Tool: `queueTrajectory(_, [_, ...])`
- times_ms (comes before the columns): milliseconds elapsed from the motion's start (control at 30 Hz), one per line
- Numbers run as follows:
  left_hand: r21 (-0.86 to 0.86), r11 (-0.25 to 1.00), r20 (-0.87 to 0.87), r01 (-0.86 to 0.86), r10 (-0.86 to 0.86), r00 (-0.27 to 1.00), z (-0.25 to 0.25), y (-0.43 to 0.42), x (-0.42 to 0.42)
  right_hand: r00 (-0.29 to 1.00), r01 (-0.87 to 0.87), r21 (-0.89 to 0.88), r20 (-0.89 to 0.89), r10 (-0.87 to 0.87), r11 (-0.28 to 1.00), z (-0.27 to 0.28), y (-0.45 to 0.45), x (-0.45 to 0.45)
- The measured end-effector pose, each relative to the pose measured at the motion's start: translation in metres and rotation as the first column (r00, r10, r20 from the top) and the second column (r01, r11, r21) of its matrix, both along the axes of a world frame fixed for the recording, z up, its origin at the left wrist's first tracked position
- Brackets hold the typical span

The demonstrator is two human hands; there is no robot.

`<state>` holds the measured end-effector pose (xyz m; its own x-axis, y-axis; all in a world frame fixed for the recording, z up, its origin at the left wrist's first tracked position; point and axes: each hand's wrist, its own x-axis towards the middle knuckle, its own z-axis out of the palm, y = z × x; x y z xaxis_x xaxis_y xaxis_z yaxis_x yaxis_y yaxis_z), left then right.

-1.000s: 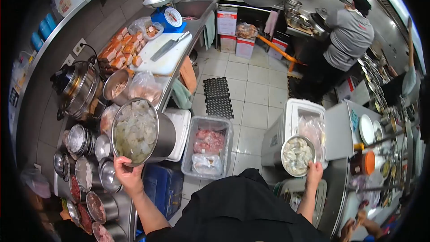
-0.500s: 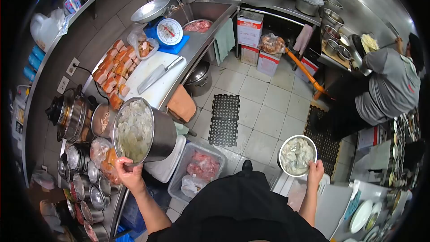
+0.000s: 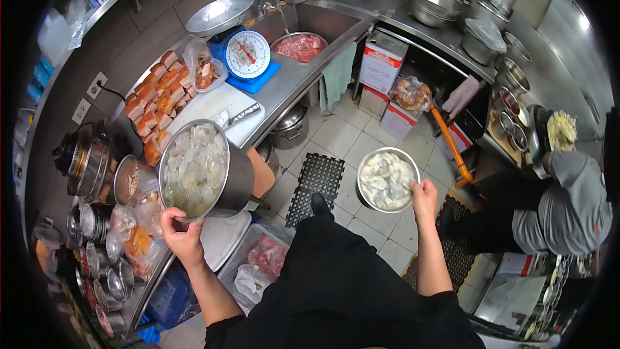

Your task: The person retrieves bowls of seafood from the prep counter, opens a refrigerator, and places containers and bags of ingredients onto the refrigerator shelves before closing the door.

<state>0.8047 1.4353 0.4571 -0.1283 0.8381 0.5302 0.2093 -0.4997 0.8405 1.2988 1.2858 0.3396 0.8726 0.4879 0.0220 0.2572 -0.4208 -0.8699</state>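
Note:
My left hand point(image 3: 183, 232) grips the near rim of a large, deep metal pot point(image 3: 234, 195), its thumb over the edge. Pale translucent pieces point(image 3: 196, 167), seemingly raw shrimp, fill it in cloudy liquid. The pot is tilted toward me beside the left counter. In my right hand point(image 3: 424, 199), closed on the rim at its right side, a smaller metal bowl point(image 3: 365, 203) is held over the floor. Similar greyish-white pieces point(image 3: 386, 178) fill that bowl. Fingers under both rims are partly hidden.
Ahead on the left are cut pork pieces point(image 3: 155, 97), a cutting board point(image 3: 248, 123) with a knife point(image 3: 242, 115), and a dial scale point(image 3: 247, 58). Water runs into a meat-filled sink bowl point(image 3: 300, 45). A co-worker point(image 3: 562, 203) stands right; a mat point(image 3: 314, 184) lies ahead.
My view has moved forward toward the sink, and one foot is now on the mat. Both containers came along; the bowl has shifted left and up in view. The knife is now partly hidden.

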Motion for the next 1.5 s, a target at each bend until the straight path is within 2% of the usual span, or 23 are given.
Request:
queueTrajectory(133, [0.056, 0.998, -0.020, 0.030, -0.029, 0.999, -0.006, 0.077, 0.041, 0.963, -0.266, 0.035, -0.030, 0.267, 0.963, 0.024, 0.135, 0.015])
queueTrajectory(200, [0.109, 0.994, -0.107, 0.006, 0.006, 0.994, -0.005, 0.118, 0.061, 0.930, -0.363, -0.004, 0.059, 0.362, 0.932, 0.036, 0.211, 0.017])
queueTrajectory(300, [0.049, 0.999, -0.085, 0.013, -0.009, 0.996, 0.015, 0.170, 0.093, 0.859, -0.502, -0.062, 0.080, 0.506, 0.862, 0.057, 0.320, 0.008])
queueTrajectory(367, [0.002, 1.000, -0.047, 0.012, -0.012, 0.999, 0.027, 0.198, 0.113, 0.798, -0.583, -0.080, 0.130, 0.588, 0.809, 0.050, 0.390, 0.006])
queueTrajectory(467, [0.020, 1.000, -0.105, -0.001, 0.003, 0.995, 0.042, 0.235, 0.135, 0.716, -0.685, -0.035, 0.155, 0.681, 0.728, 0.049, 0.471, -0.010])
queueTrajectory(567, [0.054, 0.998, -0.111, -0.019, 0.025, 0.994, 0.053, 0.269, 0.165, 0.661, -0.726, -0.137, 0.133, 0.739, 0.674, 0.031, 0.542, -0.015])
queueTrajectory(633, [0.069, 0.996, -0.117, -0.052, 0.060, 0.991, 0.057, 0.288, 0.187, 0.569, -0.795, -0.221, 0.052, 0.821, 0.565, 0.027, 0.576, -0.016])
queueTrajectory(733, [0.007, 0.997, -0.084, -0.077, 0.077, 0.993, 0.061, 0.312, 0.234, 0.448, -0.871, -0.236, -0.023, 0.894, 0.431, 0.017, 0.607, -0.003])
queueTrajectory(767, [0.004, 0.997, -0.085, -0.083, 0.083, 0.993, 0.060, 0.321, 0.249, 0.347, -0.905, -0.250, 0.031, 0.937, 0.343, 0.014, 0.613, 0.003])
queueTrajectory(800, [0.006, 0.996, -0.084, -0.092, 0.092, 0.992, 0.059, 0.329, 0.266, 0.314, -0.918, -0.247, 0.026, 0.949, 0.310, 0.012, 0.621, 0.016])
queueTrajectory(833, [-0.057, 0.995, -0.081, -0.081, 0.076, 0.994, 0.058, 0.336, 0.282, 0.240, -0.971, -0.045, -0.226, 0.944, 0.236, 0.011, 0.631, 0.033])
queueTrajectory(867, [-0.041, 0.996, -0.069, -0.081, 0.078, 0.995, 0.054, 0.346, 0.299, 0.105, -0.967, 0.164, -0.448, 0.888, 0.197, 0.012, 0.645, 0.053])
queueTrajectory(933, [0.008, 0.997, -0.136, -0.079, 0.080, 0.987, 0.055, 0.371, 0.335, 0.176, -0.967, 0.116, -0.345, 0.922, 0.228, 0.015, 0.681, 0.106])
queueTrajectory(1000, [-0.013, 0.990, -0.277, -0.143, 0.134, 0.952, 0.051, 0.394, 0.361, 0.324, -0.917, 0.254, 0.026, 0.946, 0.307, 0.052, 0.706, 0.156])
queueTrajectory(1067, [-0.031, 0.985, -0.395, -0.172, 0.146, 0.907, 0.061, 0.422, 0.400, 0.270, -0.873, 0.456, 0.155, 0.950, 0.174, 0.124, 0.715, 0.185])
queueTrajectory(1100, [-0.029, 0.986, -0.460, -0.165, 0.133, 0.878, 0.063, 0.438, 0.416, 0.261, -0.871, 0.461, 0.141, 0.955, 0.171, 0.144, 0.723, 0.193])
queueTrajectory(1167, [-0.032, 0.983, -0.585, -0.183, 0.130, 0.800, 0.065, 0.470, 0.448, 0.077, -0.966, 0.251, 0.524, 0.848, -0.067, 0.166, 0.737, 0.199])
queueTrajectory(1200, [-0.002, 0.987, -0.664, -0.162, 0.120, 0.738, 0.065, 0.487, 0.460, -0.023, -0.982, 0.161, 0.435, 0.900, -0.102, 0.162, 0.742, 0.198])
queueTrajectory(1267, [-0.100, 0.982, -0.719, -0.158, 0.038, 0.694, 0.065, 0.517, 0.484, -0.043, -0.999, -0.024, 0.497, 0.867, -0.036, 0.136, 0.754, 0.194])
queueTrajectory(1333, [-0.101, 0.985, -0.789, -0.138, 0.005, 0.615, 0.064, 0.546, 0.507, 0.025, -0.998, -0.035, 0.422, 0.906, 0.044, 0.099, 0.772, 0.194])
queueTrajectory(1400, [-0.165, 0.975, -0.870, -0.148, -0.073, 0.488, 0.062, 0.569, 0.529, 0.086, -0.995, 0.073, 0.339, 0.937, 0.065, 0.064, 0.790, 0.196])
queueTrajectory(1433, [-0.155, 0.980, -0.906, -0.128, -0.089, 0.414, 0.060, 0.580, 0.536, 0.118, -0.984, 0.162, 0.263, 0.957, 0.077, 0.047, 0.795, 0.195])
queueTrajectory(1500, [-0.119, 0.991, -0.938, -0.058, -0.094, 0.335, 0.052, 0.599, 0.548, 0.198, -0.962, 0.234, 0.242, 0.950, 0.140, 0.015, 0.801, 0.187])
